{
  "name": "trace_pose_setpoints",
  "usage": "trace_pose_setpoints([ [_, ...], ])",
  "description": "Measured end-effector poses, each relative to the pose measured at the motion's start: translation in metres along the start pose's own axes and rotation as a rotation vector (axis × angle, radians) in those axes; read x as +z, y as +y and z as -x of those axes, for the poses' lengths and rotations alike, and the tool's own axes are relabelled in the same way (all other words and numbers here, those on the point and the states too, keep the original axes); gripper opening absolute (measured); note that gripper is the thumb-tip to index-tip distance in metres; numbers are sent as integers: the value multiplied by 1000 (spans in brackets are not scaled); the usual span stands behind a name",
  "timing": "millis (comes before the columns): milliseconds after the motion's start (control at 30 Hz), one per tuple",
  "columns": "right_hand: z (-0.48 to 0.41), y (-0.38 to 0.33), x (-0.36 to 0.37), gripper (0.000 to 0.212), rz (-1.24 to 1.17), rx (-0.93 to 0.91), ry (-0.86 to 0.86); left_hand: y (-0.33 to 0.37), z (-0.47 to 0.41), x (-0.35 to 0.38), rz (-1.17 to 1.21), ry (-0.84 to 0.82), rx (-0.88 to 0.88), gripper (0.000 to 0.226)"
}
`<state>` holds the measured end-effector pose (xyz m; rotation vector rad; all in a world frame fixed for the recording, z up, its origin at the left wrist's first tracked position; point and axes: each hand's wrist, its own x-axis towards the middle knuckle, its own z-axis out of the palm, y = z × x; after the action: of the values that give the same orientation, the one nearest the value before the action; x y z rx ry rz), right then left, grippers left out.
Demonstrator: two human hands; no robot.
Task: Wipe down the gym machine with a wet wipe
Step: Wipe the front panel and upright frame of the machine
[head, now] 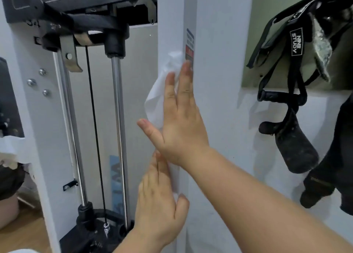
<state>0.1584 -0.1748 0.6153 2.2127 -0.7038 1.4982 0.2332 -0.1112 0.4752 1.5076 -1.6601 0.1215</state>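
The chrome rods and the thin black cable stand just left of the white post being cleaned. If a stroke strays that way, the wipe could pick up any grease there and smear it onto the white paint.

Low on the post, the left hand lies with its fingers straight up the edge and its thumb hooked round the front, steadying itself. It sits right in the path of a downward pass, so the two hands may collide.

Above it, the wipe is pinned to the post under the right hand, whose fingers are flat and straight, pressing rather than gripping. Much of the wipe hangs loose to the left of the fingers. It will likely bunch or slide out from under the palm.

The fingertips touch a printed label, and a wet rub might lift its edge.

Further right, straps and padded handles hang near the forearm, where a wide sweep could knock them.
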Motion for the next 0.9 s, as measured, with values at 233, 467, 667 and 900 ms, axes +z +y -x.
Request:
trace_pose_setpoints([
  [233, 74, -3, 6, 105, -207, 121, -247, -4, -4, -23, -1, -48, 118, 76],
  [467, -23, -8, -15, 99, -562, 419, -54, -6, 3, -61, -21, -260, 52, 99],
  [667, 67, 14, 17, 113, -635, 538, -222, 4, -2, -68, -82, -78, 119, 89],
  [900, 113, -8, 16, 85, -877, 709, -241, 8, -6, -58, -181, -73, 107, 88],
])
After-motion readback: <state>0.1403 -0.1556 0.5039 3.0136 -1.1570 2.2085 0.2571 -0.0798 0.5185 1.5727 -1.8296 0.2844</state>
